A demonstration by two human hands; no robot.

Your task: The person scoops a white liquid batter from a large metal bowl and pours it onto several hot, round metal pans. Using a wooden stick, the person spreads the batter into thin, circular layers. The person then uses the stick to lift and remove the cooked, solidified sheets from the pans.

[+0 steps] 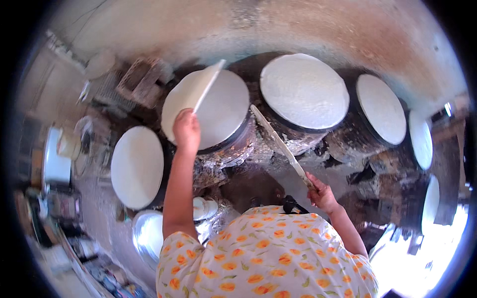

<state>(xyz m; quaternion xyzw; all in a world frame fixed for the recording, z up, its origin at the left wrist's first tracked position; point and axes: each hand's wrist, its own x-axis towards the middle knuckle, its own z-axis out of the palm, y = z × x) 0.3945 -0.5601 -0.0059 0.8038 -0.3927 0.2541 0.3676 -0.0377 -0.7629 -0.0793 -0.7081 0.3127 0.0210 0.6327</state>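
Note:
My left hand grips the lower end of a thin, pale flat piece with a straight white edge, tilted over a large round griddle topped with a smooth pale disc. Whether this piece is a board or a lifted part of the disc, I cannot tell. In my right hand is a long, flat wooden stick, worn and whitened. Its far tip points up between that griddle and a neighbouring one with a rougher white disc.
More pale discs stand on drum-like stoves at the left and right. Concrete blocks sit by the wall. A shiny metal basin and white stacked containers lie near my left side. Bright light enters lower right.

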